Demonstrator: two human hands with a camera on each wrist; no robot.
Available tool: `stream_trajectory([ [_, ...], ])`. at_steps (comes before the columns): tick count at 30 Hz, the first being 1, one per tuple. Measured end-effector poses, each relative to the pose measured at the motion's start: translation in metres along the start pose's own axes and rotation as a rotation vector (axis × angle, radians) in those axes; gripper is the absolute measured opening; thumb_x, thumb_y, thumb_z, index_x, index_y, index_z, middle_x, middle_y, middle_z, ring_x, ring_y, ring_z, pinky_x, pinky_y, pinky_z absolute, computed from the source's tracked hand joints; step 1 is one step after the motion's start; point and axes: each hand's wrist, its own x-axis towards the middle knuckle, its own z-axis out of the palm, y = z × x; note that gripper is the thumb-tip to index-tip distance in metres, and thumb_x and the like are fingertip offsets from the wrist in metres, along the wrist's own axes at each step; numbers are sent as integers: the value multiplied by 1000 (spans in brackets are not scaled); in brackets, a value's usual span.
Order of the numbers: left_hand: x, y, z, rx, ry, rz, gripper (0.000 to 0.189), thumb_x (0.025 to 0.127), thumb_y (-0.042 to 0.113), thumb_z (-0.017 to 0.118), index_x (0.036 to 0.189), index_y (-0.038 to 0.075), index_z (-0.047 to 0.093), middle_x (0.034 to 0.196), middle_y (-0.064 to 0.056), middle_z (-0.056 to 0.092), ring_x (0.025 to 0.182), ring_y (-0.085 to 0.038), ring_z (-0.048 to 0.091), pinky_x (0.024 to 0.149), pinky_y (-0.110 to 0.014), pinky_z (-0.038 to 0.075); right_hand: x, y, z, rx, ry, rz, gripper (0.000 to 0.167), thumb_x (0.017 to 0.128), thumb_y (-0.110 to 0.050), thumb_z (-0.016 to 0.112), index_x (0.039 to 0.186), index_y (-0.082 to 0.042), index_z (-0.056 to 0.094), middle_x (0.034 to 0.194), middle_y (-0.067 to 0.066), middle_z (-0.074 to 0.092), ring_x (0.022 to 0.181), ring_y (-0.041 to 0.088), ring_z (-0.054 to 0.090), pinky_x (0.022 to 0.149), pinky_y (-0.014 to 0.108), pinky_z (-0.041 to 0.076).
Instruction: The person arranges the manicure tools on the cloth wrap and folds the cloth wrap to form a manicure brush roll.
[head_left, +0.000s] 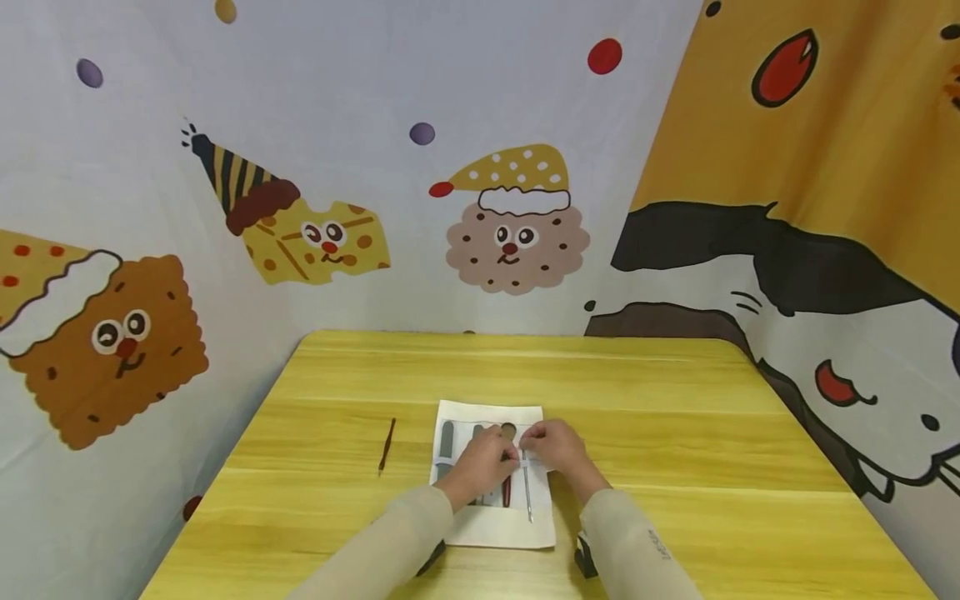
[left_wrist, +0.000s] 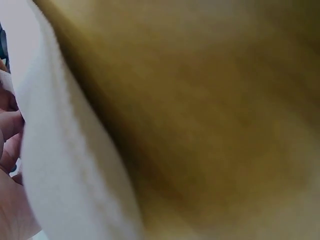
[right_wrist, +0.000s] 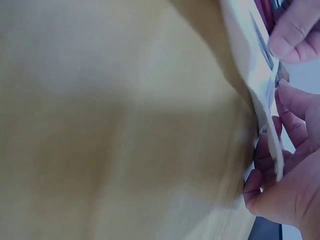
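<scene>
A white cloth tool case (head_left: 495,535) lies open on the table. My left hand (head_left: 478,463) reaches over its middle, thumb and forefinger pinching at the white strap (head_left: 536,464) that crosses the tools. At the case's right side, my right hand (head_left: 558,446) pinches the upper end of a thin metal tool (head_left: 528,496). That tool runs beneath the strap. A red-handled tool (head_left: 507,493) and a grey-handled tool (head_left: 447,437) also sit in the case, others being partly hidden by the left hand. Fingers of the right hand (right_wrist: 295,165) lie around the case's edge in the right wrist view.
A slim dark brown tool (head_left: 387,447) with a pointed end lies left of the case on the wooden table (head_left: 675,400). Behind the table hangs a cloth (head_left: 337,83) printed with cartoon figures. White cloth (left_wrist: 75,140) fills much of the left wrist view's left side.
</scene>
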Motion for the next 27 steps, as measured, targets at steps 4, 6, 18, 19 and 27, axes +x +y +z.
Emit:
stream_trajectory([
  [4, 1, 1, 1, -10, -1, -5, 11, 87, 9, 75, 77, 12, 73, 81, 6, 51, 74, -8, 46, 70, -24, 42, 12, 1, -4, 140, 28, 77, 11, 91, -17, 71, 87, -8, 76, 85, 1, 68, 72, 17, 54, 64, 30, 43],
  [6, 1, 1, 2, -13, -2, -2, 11, 87, 9, 75, 76, 12, 73, 80, 7, 51, 74, -7, 46, 70, -24, 42, 18, 0, -6, 199, 54, 116, 14, 92, -17, 69, 90, -5, 75, 89, 4, 69, 75, 19, 54, 64, 30, 42],
  [18, 3, 4, 0, 36, -17, 19, 13, 92, 9, 70, 80, 13, 72, 83, 7, 53, 77, -8, 48, 72, -25, 44, 14, 4, -6, 77, 65, 82, 13, 91, -25, 70, 88, -13, 75, 81, -3, 66, 69, 16, 53, 61, 31, 42],
  [19, 2, 5, -1, 36, -19, 18, 13, 92, 9, 69, 80, 13, 72, 83, 6, 53, 77, -8, 48, 72, -25, 44, 13, 5, -5, 61, 70, 69, 12, 91, -25, 71, 87, -13, 75, 80, -3, 66, 69, 15, 53, 62, 31, 42],
  [27, 2, 3, -2, 40, -26, 10, 12, 93, 9, 68, 82, 12, 71, 85, 5, 54, 79, -8, 49, 73, -25, 45, 1, 9, -2, 5, 61, -24, 9, 86, -24, 75, 80, -17, 76, 79, -6, 66, 72, 14, 54, 69, 35, 43],
])
